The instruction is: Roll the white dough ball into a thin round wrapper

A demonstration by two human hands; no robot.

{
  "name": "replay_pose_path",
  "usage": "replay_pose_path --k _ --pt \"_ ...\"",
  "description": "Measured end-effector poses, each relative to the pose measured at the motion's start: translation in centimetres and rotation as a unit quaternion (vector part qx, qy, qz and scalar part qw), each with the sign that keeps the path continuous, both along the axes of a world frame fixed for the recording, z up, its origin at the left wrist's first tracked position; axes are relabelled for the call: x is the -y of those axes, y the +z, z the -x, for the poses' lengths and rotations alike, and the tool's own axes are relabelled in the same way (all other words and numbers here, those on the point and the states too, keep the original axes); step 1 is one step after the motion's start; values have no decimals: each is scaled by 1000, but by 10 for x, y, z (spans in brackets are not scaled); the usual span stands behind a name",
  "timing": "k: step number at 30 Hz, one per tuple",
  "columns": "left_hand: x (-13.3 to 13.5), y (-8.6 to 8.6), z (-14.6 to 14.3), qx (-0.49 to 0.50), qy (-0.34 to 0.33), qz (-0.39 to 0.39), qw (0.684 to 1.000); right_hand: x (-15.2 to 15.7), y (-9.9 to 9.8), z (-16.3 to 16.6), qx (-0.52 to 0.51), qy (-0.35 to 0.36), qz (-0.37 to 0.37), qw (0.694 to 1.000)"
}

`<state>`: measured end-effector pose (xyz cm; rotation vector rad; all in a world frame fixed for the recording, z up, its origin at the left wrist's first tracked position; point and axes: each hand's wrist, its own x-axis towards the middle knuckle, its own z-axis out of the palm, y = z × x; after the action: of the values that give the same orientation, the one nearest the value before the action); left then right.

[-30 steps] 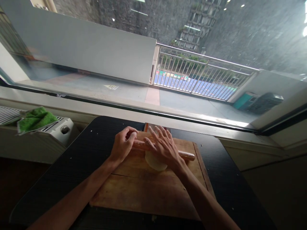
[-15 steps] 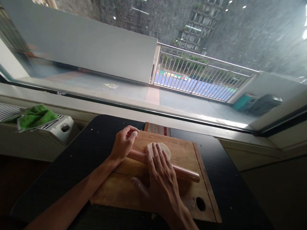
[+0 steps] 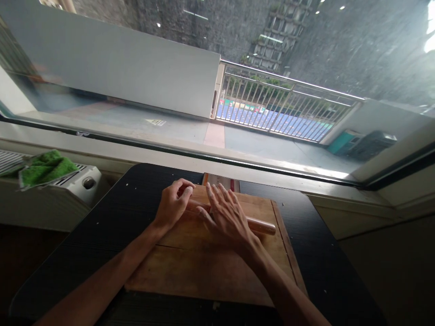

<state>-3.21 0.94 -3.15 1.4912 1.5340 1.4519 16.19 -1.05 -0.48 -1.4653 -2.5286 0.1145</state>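
Note:
My right hand [image 3: 227,213] lies flat with its fingers stretched out on a wooden rolling pin [image 3: 262,224], pressing it on the far part of a wooden cutting board [image 3: 204,267]. Only the pin's right end shows past the hand. No dough shows; the hand covers that spot. My left hand [image 3: 172,204] rests at the board's far left corner, fingers curled together by the pin's left end. What those fingers hold, if anything, is hidden.
The board lies on a black table [image 3: 122,217] speckled with white crumbs, pushed against a window sill [image 3: 272,170]. A green cloth [image 3: 45,167] lies on a white radiator [image 3: 68,194] at the left. A red and white strip [image 3: 220,181] sits behind the board.
My right hand has rolled the pin from the board's middle back to its far part, and the dough that showed half a second ago is covered again. My left hand has stayed in place.

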Motion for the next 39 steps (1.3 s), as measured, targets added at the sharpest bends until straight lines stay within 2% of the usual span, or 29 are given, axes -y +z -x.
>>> replay_pose_path --k 5,12,15,19,24,29,39 --pt "0 -1 0 16 1 8 1000 1 0 -3 -6 39 -21 999" --pt "0 1 -2 27 9 9 1000 50 -20 -1 -27 91 -77 992" --pt "0 1 -2 31 8 10 999 60 -27 1 -34 101 -84 991" --pt "-1 1 -1 29 5 7 1000 50 -19 2 -23 95 -64 993" --pt "0 0 0 16 -2 2 1000 15 -6 6 -2 71 -35 997" --pt "-2 -3 0 15 -1 1 1000 -1 -7 9 -5 65 -45 997" --pt "-3 -4 0 29 -1 5 1000 63 -23 14 -28 80 -45 995"
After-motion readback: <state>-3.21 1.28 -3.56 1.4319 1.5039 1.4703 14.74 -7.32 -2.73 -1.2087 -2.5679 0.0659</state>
